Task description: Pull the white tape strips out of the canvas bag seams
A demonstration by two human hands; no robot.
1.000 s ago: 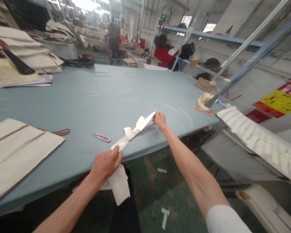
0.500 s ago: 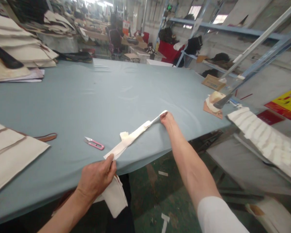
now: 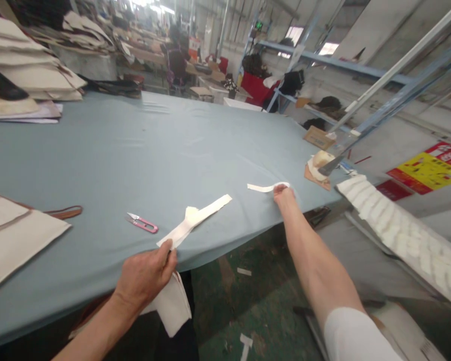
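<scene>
A white fabric strip (image 3: 197,217) lies on the grey-blue table (image 3: 154,145) near its front edge. My left hand (image 3: 145,276) pinches the strip's near end at the table edge, and more white cloth (image 3: 171,305) hangs below that hand. My right hand (image 3: 283,194) is farther right on the table, fingers closed on a second, thinner white strip (image 3: 265,187) that curls to the left. Pink thread snips (image 3: 143,223) lie left of the first strip.
Cream fabric panels (image 3: 15,235) with a brown strap (image 3: 63,212) lie at the left edge. Stacked cloth (image 3: 26,75) fills the far left corner. A tape roll (image 3: 319,161) sits at the right corner. Metal shelving (image 3: 383,100) stands to the right; a person (image 3: 176,60) works far behind.
My right hand let go of the wide strip's far end, which now lies flat, and moved right to take a thin white strip. My left hand has kept its pinch.
</scene>
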